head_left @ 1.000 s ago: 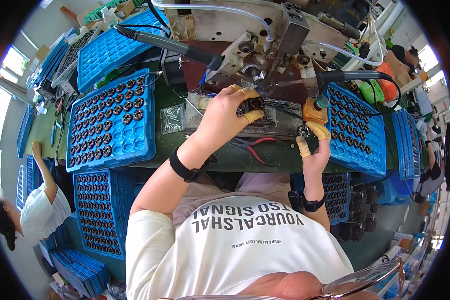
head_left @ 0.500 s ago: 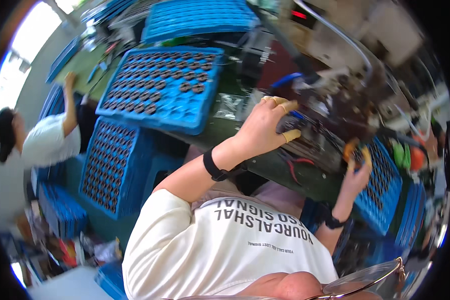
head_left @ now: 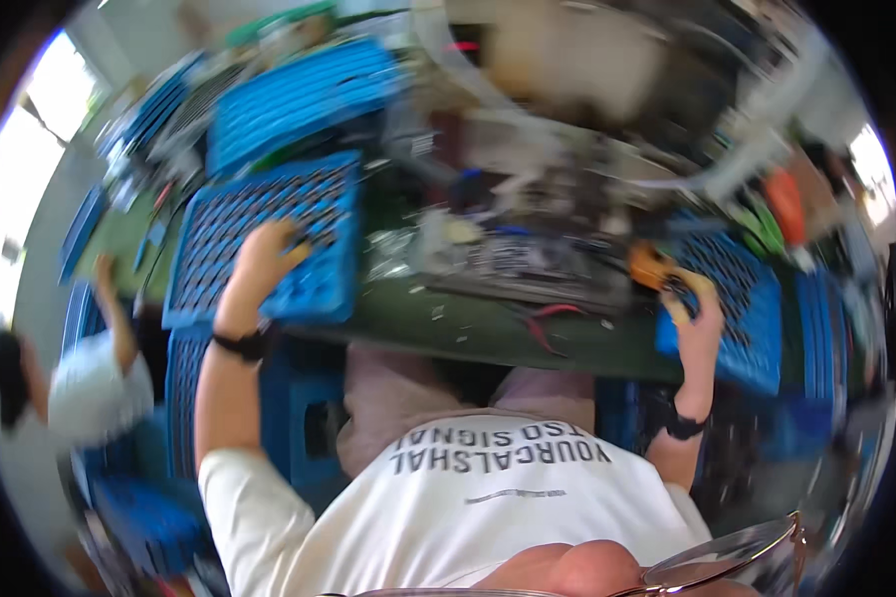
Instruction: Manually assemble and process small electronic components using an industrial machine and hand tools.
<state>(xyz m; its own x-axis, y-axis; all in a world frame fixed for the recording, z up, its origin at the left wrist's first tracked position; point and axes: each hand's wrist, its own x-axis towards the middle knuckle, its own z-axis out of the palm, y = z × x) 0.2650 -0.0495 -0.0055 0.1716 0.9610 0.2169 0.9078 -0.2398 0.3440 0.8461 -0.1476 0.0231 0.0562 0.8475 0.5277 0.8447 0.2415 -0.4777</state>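
Note:
My left hand (head_left: 266, 257) is over the blue tray (head_left: 329, 298) at the left, its fingers bent together above the rows of small dark round parts. Something dark shows at its fingertips, too blurred to tell apart from the parts in the tray. At the right, my right hand (head_left: 700, 303), with yellow covers on its fingers, is closed around a small dark round part (head_left: 679, 289). Just beyond those fingertips is an orange piece (head_left: 650, 266), and beside the hand a second blue tray (head_left: 752, 343) holds similar dark parts.
A dark, blurred machine (head_left: 528, 249) stands on the green bench (head_left: 418, 323) between the trays. Red-handled pliers (head_left: 548, 323) lie before it, and a clear bag (head_left: 393, 249) to its left. More blue trays (head_left: 304, 95) are stacked behind. Another person (head_left: 100, 383) sits at the far left.
My left hand has left the machine and moved left over the tray, its spread fingers drawn together. My right hand stays by the right tray. The whole view has swung round.

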